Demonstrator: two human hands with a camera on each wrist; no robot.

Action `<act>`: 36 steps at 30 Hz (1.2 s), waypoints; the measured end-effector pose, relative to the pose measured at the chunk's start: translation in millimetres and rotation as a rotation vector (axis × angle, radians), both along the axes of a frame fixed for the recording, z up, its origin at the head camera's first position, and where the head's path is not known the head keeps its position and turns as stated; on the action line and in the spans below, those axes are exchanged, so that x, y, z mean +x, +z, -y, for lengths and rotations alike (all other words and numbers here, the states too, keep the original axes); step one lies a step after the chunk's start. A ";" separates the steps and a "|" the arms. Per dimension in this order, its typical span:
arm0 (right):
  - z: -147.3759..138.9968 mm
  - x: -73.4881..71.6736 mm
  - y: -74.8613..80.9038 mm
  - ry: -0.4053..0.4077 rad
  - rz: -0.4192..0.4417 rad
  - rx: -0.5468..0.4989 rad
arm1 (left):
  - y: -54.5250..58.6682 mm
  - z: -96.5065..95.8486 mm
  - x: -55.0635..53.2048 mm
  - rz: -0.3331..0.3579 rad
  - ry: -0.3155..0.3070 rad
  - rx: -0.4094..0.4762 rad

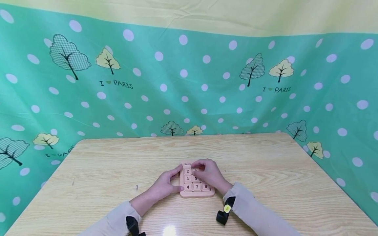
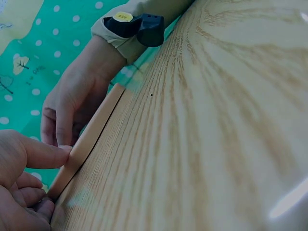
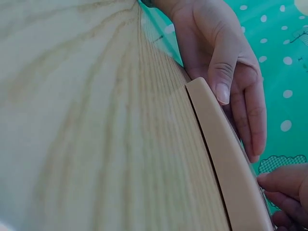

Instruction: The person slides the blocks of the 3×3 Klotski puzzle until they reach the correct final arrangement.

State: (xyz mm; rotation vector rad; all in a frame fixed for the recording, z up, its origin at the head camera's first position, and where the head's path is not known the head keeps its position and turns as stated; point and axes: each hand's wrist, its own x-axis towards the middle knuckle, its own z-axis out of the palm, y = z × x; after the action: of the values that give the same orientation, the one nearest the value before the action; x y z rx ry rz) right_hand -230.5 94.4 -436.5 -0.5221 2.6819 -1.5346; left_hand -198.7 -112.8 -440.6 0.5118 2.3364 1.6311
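Observation:
A pink number sliding puzzle (image 1: 197, 194) lies flat on the wooden table, its square tiles marked with black digits. Along its left side, my left hand (image 1: 163, 186) holds the frame, thumb by the near corner and fingers near the far one. My right hand (image 1: 211, 173) reaches over the upper right part, with thumb and index fingertips at the tile marked 3. That hand hides part of the right column; 2, 1, 5, 4, 7 and 8 are readable. From the left wrist, the puzzle's side edge (image 2: 89, 139) shows low against the table, with the right hand (image 2: 79, 96) beyond it.
The light wooden table (image 1: 118, 160) extends around the puzzle. Behind it hangs a green curtain (image 1: 141, 101) with white dots and printed trees. A black strap (image 1: 228, 208) with a yellow tag circles the right sleeve; another black strap (image 1: 133, 225) is on the left.

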 end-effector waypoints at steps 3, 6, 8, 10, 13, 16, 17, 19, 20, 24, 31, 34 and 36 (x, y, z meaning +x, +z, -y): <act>0.6 0.2 0.5 0.002 -0.009 0.009 | 0.0 -0.2 0.2 -0.010 0.004 -0.010; 0.9 0.6 1.5 0.003 -0.022 0.021 | 0.4 -0.7 0.6 -0.012 0.014 -0.013; 1.3 1.1 2.5 -0.002 -0.027 0.029 | 1.6 -1.3 0.8 -0.004 0.017 -0.003; 1.9 1.8 3.6 -0.007 -0.029 0.037 | 3.0 -1.7 1.1 0.003 0.016 0.009; 2.7 2.4 4.4 -0.018 -0.023 0.049 | 4.4 -2.1 1.3 0.003 0.011 0.020; 3.6 3.3 4.9 -0.030 -0.018 0.060 | 4.5 -1.7 1.9 0.004 0.009 0.026; 3.7 3.4 4.9 -0.030 -0.023 0.065 | 4.5 -1.6 1.9 0.006 0.011 0.026; 3.7 4.4 5.3 -0.036 -0.025 0.069 | 4.1 -1.4 2.1 0.007 0.012 0.026; 3.6 5.0 5.4 -0.039 -0.024 0.071 | 3.9 -1.3 2.1 0.006 0.011 0.025; 1.0 5.9 4.4 -0.041 -0.038 0.070 | 2.7 -0.8 1.2 0.004 0.011 0.011; -6.2 6.8 3.9 -0.054 -0.042 0.079 | 1.7 -0.7 0.5 0.001 0.012 -0.006; -9.4 7.6 4.6 -0.063 -0.043 0.072 | 2.4 -1.3 1.4 0.002 0.019 0.000; -11.4 7.8 4.6 -0.067 -0.048 0.066 | 2.4 -1.4 1.5 0.002 0.021 0.003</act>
State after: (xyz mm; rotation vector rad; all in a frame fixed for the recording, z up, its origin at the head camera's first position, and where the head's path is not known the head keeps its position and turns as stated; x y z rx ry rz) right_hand -222.7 105.8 -431.9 -0.4778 2.8026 -1.4609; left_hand -197.2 -111.3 -438.1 0.4881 2.3459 1.6439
